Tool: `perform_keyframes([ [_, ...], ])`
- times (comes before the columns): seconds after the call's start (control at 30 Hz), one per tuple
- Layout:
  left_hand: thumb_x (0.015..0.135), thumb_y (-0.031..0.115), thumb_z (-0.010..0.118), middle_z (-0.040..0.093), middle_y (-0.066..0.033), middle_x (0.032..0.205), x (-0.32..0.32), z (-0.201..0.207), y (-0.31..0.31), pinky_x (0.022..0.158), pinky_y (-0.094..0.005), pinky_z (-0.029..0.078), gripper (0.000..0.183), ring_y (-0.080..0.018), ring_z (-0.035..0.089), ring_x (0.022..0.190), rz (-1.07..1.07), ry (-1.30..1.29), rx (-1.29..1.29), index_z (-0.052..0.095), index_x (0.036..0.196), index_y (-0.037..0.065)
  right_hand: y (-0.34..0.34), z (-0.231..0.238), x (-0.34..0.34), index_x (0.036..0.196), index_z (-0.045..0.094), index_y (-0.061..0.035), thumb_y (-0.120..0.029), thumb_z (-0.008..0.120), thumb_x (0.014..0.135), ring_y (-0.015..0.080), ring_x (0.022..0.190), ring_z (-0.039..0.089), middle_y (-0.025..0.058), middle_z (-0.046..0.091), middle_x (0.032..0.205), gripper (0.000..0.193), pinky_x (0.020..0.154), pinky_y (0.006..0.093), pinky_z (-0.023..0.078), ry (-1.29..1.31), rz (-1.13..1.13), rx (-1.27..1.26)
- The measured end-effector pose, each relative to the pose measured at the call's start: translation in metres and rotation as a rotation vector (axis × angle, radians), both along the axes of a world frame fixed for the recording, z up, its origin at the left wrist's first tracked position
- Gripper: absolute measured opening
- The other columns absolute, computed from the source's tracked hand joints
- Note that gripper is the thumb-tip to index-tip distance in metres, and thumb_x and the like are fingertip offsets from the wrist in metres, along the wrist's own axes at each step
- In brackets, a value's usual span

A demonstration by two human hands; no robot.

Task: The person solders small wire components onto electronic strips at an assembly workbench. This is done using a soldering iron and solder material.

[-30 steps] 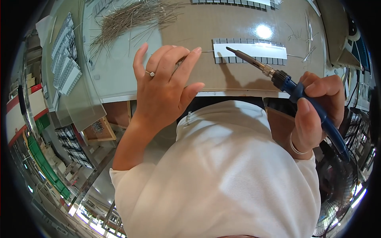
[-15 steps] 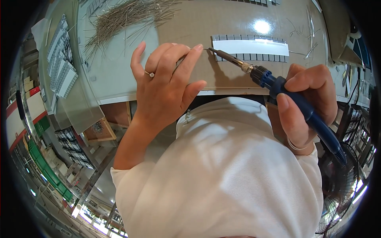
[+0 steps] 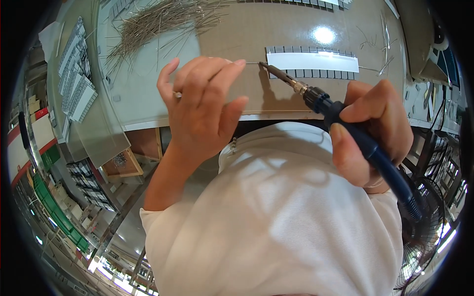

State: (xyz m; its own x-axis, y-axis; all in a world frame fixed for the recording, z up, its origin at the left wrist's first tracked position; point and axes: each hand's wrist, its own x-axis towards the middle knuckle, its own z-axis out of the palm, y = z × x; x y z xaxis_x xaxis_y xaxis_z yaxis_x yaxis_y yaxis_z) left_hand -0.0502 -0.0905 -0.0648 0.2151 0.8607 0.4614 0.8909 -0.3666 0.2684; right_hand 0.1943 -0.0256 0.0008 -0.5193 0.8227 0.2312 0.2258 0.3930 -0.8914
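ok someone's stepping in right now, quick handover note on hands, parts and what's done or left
Left hand: fingertips pinch a thin wire over the brown worktop.
Right hand: grips the blue-handled soldering iron, its tip at the wire's end, beside the white strip of small cells.
Parts: loose pile of wires at upper left, grey cell stacks at far left.
Done: cannot tell whether any joints are finished.
Left: this wire looks not yet fixed to the strip.
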Motion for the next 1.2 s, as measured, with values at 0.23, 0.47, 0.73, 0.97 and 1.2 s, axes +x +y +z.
perform_keyframes([
  [0.23,0.090,0.018,0.061,0.058,-0.0037,0.110,-0.022,0.022,0.006,0.102,-0.0470,0.028,0.024,-0.0236,0.053,0.107,0.262,0.107,-0.121,0.067,0.113,0.012,-0.006,0.013,-0.003,0.079,0.046,-0.0031,-0.023,0.070,0.070,0.0089,0.061,0.032,0.0014,0.037,0.069,0.032,0.056,0.0265,0.024,0.007,-0.045,-0.182],
  [0.47,0.088,0.014,0.063,0.058,-0.0027,0.109,-0.021,0.026,-0.002,0.102,-0.0449,0.029,0.023,-0.0222,0.053,0.107,0.361,0.098,-0.037,0.068,0.111,0.012,0.006,-0.017,0.023,0.099,0.057,0.0018,-0.013,0.071,0.083,0.0105,0.068,0.051,0.0059,0.056,0.085,0.026,0.061,0.0208,0.038,0.537,-0.287,-0.010],
  [0.73,0.080,0.026,0.071,0.055,-0.0025,0.120,0.040,0.015,-0.006,0.103,-0.0482,0.028,0.046,-0.0229,0.050,0.113,0.213,0.166,-0.077,0.065,0.123,0.012,0.029,-0.016,0.106,0.116,0.053,0.0020,-0.019,0.053,0.097,0.0114,0.072,0.036,0.0020,0.045,0.080,0.028,0.063,0.0248,0.033,1.052,-0.024,-0.346],
  [0.97,0.079,0.030,0.072,0.050,-0.0082,0.146,0.087,0.021,0.005,0.111,-0.0512,0.022,0.061,-0.0253,0.042,0.137,-0.014,0.213,-0.117,0.058,0.134,0.009,0.013,-0.030,0.116,0.116,0.055,-0.0004,-0.017,0.048,0.103,0.0120,0.056,0.057,0.0094,0.064,0.065,0.022,0.053,0.0241,0.042,0.472,-0.509,0.080],
  [1.2,0.081,0.038,0.073,0.054,-0.0037,0.142,0.084,0.010,-0.008,0.112,-0.0563,0.020,0.063,-0.0255,0.044,0.136,0.026,0.298,-0.158,0.056,0.134,0.009,0.025,-0.049,0.124,0.098,0.069,-0.0077,0.012,0.066,0.078,0.0192,0.071,0.055,0.0024,0.069,0.086,0.028,0.065,0.0275,0.045,-0.082,-0.444,0.527],
])
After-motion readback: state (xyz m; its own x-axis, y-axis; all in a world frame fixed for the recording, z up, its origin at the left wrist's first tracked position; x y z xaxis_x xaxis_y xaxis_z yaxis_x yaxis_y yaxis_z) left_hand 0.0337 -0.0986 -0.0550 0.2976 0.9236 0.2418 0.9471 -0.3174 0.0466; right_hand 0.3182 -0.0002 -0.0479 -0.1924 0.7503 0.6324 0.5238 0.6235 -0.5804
